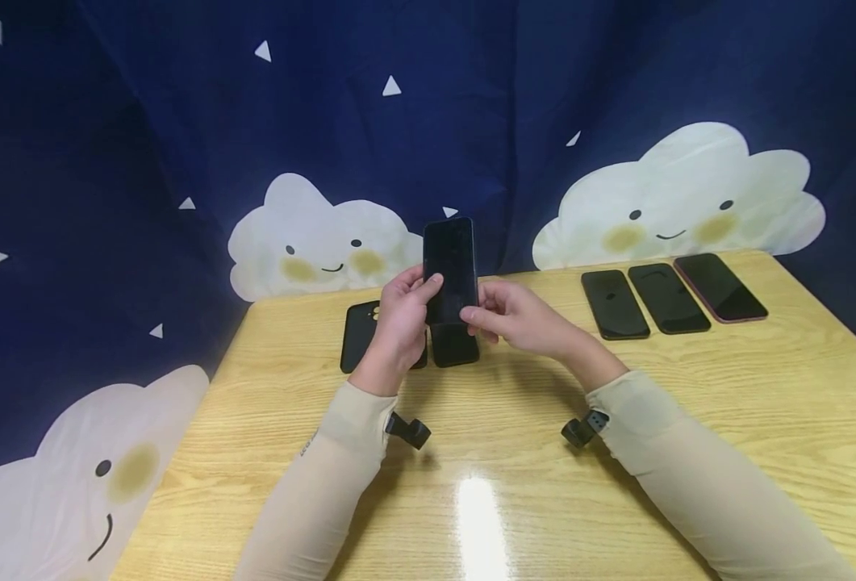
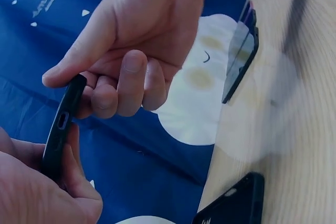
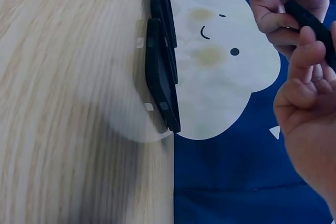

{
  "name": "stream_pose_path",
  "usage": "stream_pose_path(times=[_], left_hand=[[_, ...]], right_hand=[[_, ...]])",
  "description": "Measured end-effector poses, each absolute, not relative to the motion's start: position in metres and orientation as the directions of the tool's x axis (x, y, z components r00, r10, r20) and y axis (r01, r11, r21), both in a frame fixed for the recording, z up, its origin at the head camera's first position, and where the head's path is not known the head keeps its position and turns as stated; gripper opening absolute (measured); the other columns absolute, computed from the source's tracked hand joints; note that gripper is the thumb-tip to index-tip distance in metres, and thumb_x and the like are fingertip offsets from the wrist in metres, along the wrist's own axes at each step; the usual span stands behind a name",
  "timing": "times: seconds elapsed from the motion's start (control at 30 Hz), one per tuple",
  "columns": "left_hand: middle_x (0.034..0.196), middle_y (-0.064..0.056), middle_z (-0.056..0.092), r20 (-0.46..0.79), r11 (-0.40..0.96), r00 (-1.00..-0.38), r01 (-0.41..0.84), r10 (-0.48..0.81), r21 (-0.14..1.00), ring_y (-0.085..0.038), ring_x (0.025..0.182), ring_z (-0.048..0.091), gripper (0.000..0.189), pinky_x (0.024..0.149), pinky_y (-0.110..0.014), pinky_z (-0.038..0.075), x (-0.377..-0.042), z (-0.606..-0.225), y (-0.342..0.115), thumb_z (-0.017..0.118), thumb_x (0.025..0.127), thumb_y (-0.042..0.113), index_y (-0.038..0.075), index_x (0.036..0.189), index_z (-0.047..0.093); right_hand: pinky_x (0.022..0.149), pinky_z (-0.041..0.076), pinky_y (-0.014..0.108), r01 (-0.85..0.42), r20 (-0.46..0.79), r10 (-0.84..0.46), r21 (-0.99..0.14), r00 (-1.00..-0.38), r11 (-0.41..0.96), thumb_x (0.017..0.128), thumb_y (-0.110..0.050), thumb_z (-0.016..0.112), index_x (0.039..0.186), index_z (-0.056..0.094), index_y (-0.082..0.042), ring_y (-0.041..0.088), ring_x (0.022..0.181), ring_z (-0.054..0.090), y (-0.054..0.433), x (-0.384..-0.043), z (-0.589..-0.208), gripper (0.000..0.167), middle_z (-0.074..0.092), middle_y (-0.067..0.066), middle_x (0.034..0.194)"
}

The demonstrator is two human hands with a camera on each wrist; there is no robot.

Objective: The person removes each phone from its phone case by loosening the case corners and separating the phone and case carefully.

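Above the table's far side, both hands hold a smartphone [image 1: 451, 262] upright, its dark screen facing me. My left hand [image 1: 401, 311] grips its left edge, with the thumb lying on the screen. At the lower right corner, my right hand [image 1: 511, 317] pinches the phone between thumb and fingers. In the left wrist view, the bottom edge of the phone [image 2: 62, 124] shows a charging port. A black phone case [image 1: 357, 335] with camera holes lies behind my left hand, partly hidden. Another dark, phone-shaped item [image 1: 456, 347] lies under the held phone, its upper part covered.
At the right of the wooden table [image 1: 522, 420], three dark phones lie in a row: a left one [image 1: 615, 304], a middle one [image 1: 669, 298] and one with a reddish edge [image 1: 721, 287]. A blue curtain [image 1: 457, 121] with clouds hangs behind the table.
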State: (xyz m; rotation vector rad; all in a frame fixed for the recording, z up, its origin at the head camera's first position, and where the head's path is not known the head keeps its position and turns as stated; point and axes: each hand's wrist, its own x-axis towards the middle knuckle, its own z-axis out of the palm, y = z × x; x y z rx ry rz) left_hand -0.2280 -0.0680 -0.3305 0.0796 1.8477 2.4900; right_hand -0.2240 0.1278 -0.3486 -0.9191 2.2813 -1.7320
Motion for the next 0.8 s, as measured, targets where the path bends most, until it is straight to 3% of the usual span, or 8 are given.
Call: stream_pose_path(times=[0.2,0.43,0.67,0.8], left_hand=[[0.099,-0.002,0.071,-0.018,-0.309,-0.997,-0.042,0.079,0.950,-0.012,0.081,0.072,0.021,0.073,-0.026,0.060,-0.2273,-0.3294,-0.0695,0.062,0.105,0.013,0.001,0.121,0.068],[0.097,-0.002,0.071,-0.030,-0.326,-0.997,-0.051,0.070,0.944,-0.012,0.080,0.071,0.018,0.070,-0.025,0.060,-0.2278,-0.3287,-0.0668,0.062,0.104,0.013,0.001,0.118,0.068],[0.101,-0.003,0.071,0.003,-0.328,-0.999,-0.012,0.043,0.945,-0.012,0.080,0.070,0.019,0.072,-0.025,0.058,-0.2276,-0.3292,-0.0663,0.062,0.104,0.010,0.000,0.120,0.067],[0.101,-0.004,0.071,0.027,-0.324,-0.999,0.013,0.038,0.946,-0.012,0.081,0.069,0.019,0.074,-0.025,0.057,-0.2284,-0.3307,-0.0661,0.062,0.104,0.009,0.000,0.120,0.066]], right_hand=[[0.051,0.041,0.029,-0.445,0.318,-0.546,-0.888,-0.775,0.114,0.104,-0.013,0.063,0.095,0.060,-0.003,0.024,0.059,0.050,0.1278,-0.2257,-0.3542,0.014,0.057,0.010,0.072],[0.055,0.045,0.034,-0.451,0.321,-0.560,-0.886,-0.763,0.107,0.106,-0.013,0.059,0.099,0.059,-0.003,0.043,0.065,0.051,0.1312,-0.2262,-0.3563,0.013,0.056,0.023,0.078],[0.062,0.050,0.032,-0.342,0.246,-0.565,-0.937,-0.788,0.070,0.101,-0.003,0.051,0.103,0.058,0.002,0.034,0.071,0.058,0.1330,-0.2251,-0.3532,0.009,0.062,0.027,0.085],[0.061,0.050,0.031,-0.282,0.208,-0.552,-0.958,-0.807,0.051,0.097,-0.002,0.046,0.103,0.058,0.005,0.038,0.075,0.060,0.1324,-0.2248,-0.3517,0.014,0.065,0.028,0.087]])
